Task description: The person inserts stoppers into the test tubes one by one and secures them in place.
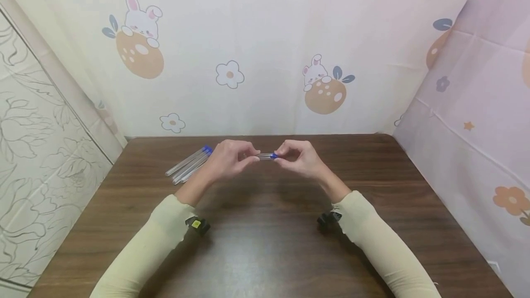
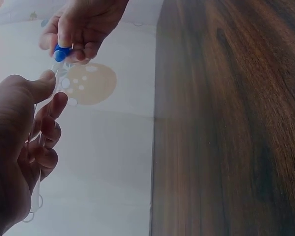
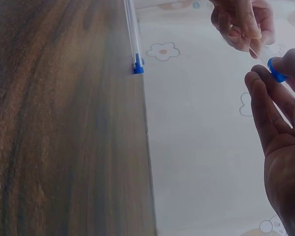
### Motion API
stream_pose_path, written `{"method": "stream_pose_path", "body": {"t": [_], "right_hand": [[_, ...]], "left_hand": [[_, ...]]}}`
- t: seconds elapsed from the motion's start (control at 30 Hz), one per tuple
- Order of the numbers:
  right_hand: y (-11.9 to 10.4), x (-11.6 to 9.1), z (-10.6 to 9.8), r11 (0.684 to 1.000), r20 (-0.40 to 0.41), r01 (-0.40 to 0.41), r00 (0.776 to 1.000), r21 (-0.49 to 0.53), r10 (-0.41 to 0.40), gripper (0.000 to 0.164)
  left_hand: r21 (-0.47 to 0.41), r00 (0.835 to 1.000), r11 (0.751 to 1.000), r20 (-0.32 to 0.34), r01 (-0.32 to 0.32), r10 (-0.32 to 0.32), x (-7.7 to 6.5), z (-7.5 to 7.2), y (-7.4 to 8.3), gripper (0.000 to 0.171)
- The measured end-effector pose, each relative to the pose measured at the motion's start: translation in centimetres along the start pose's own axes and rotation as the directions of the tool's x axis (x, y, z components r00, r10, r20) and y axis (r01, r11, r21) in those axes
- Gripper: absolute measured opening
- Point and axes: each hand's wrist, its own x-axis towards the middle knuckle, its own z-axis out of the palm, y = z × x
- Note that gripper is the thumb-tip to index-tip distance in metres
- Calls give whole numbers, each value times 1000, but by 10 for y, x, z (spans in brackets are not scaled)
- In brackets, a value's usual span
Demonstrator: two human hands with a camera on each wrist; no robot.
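Between both hands is a slim clear pen-shaped tube with a blue cap, held level above the table. My left hand pinches its clear body between thumb and fingers, and part of the tube runs hidden behind that hand. On the opposite side, the thumb and fingertips of my right hand pinch the blue cap. Several similar clear tubes with blue ends lie side by side on the table, just left of my left hand.
The dark wood table meets a printed curtain along its back edge. More printed cloth hangs on the right. A patterned panel stands at the left. Each wrist wears a small black camera.
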Motion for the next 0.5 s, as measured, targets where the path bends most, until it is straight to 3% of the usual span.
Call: {"method": "stream_pose_path", "body": {"t": [0.5], "right_hand": [[-3,-2,-9,997,5,-79,997,24,79,22]], "left_hand": [[73,998,997,-57,0,4,0,-3,3,12]]}}
